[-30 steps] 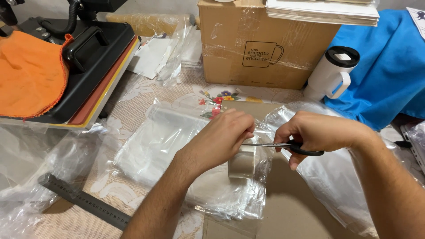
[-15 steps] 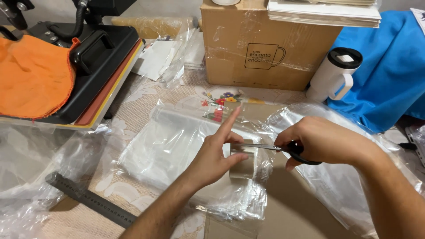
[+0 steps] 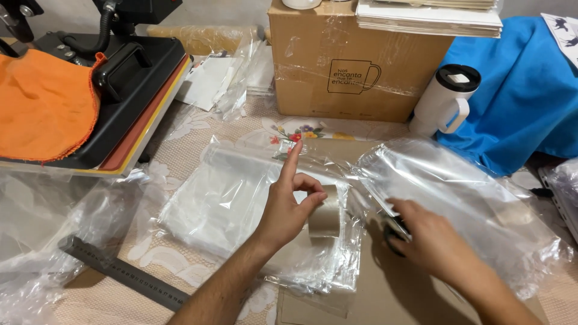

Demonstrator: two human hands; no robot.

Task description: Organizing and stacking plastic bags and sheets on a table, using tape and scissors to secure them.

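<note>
My left hand (image 3: pixel 288 207) pinches a roll of clear packing tape (image 3: pixel 326 218) between thumb and fingers, with the index finger pointing up. The roll stands on edge over a stack of clear plastic bags (image 3: pixel 223 201). My right hand (image 3: pixel 428 239) lies palm down just right of the roll, fingers around the black handles of a pair of scissors (image 3: pixel 394 232). The scissors sit low against a brown cardboard sheet (image 3: pixel 385 301), and their blades are hidden under the hand.
A heat press (image 3: pixel 129 90) with an orange cloth (image 3: pixel 42 105) stands at the left. A cardboard box (image 3: pixel 355 66), a white lidded mug (image 3: pixel 445 99) and blue fabric (image 3: pixel 530 90) are behind. More clear bags (image 3: pixel 475 198) lie right; a dark metal ruler (image 3: pixel 123 274) lies front left.
My right hand has pulled away from the tape roll, down and to the right, carrying the scissors to the table. My left hand stays on the roll, index finger raised.
</note>
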